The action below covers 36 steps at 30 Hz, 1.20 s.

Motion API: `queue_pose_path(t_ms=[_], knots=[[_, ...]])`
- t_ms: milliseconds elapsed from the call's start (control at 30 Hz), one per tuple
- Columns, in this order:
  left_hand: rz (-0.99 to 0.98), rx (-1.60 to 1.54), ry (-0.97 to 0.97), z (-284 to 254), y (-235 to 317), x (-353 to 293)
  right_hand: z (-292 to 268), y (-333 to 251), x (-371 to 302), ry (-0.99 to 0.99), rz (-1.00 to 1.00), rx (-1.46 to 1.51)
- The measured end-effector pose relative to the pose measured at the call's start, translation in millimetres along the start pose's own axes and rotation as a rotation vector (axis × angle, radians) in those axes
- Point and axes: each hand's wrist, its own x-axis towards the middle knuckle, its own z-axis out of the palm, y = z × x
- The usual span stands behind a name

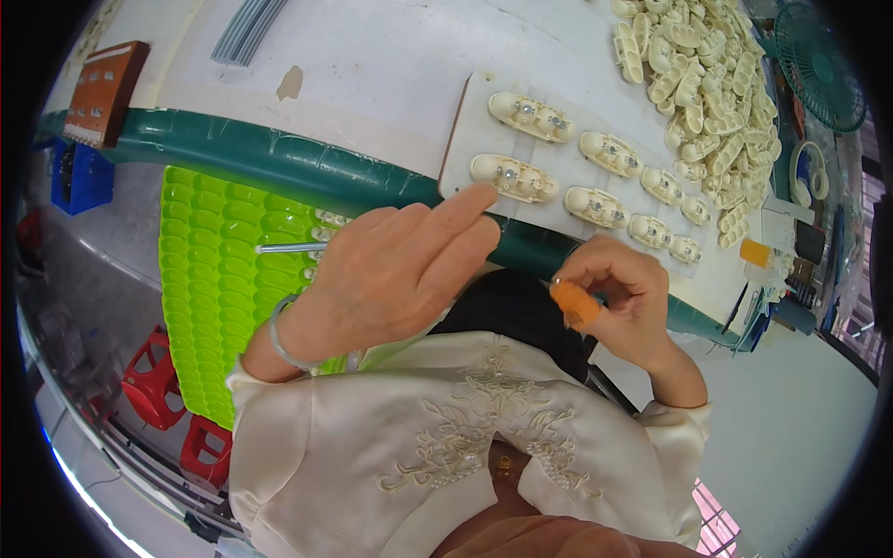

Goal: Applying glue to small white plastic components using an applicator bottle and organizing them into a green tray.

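Note:
My left hand [409,265], back upward, reaches over the near edge of a white board [558,163]. Its fingers point right, and the index fingertip is close to a cream oval shell [513,179] on that board. A thin silvery rod [290,247] sticks out from under this hand; the grip on it is mostly hidden. In front of the board my right hand [619,293] is closed in a pinch, an orange covering [575,305] at its fingertips. A tiny shiny spot shows there, too small to name. Several cream shells with small metal parts lie in two rows on the board.
A heap of cream shells [702,93] covers the table's right side. Grey rods [247,33] lie at the back. A bright green moulded tray [200,279] is at my left, below the table's green edge [270,153]. A brown block [107,93] stands far left, a fan [819,70] far right.

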Motion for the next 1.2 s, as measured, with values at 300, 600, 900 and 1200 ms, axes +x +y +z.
queue_pose_path(t_ms=[300,600,900,1200], knots=[[0.197,0.275,-0.236,0,5,12,-12,-8,44,0.2,-0.623,-0.802],[0.176,0.229,-0.209,-4,-1,15,-22,-15,63,0.082,-0.803,-0.954],[0.203,0.198,-0.183,-11,-5,16,-28,-11,61,0.053,-0.863,-1.011],[0.159,0.15,-0.166,0,-9,16,-27,-27,66,-0.248,-1.092,-1.385]])
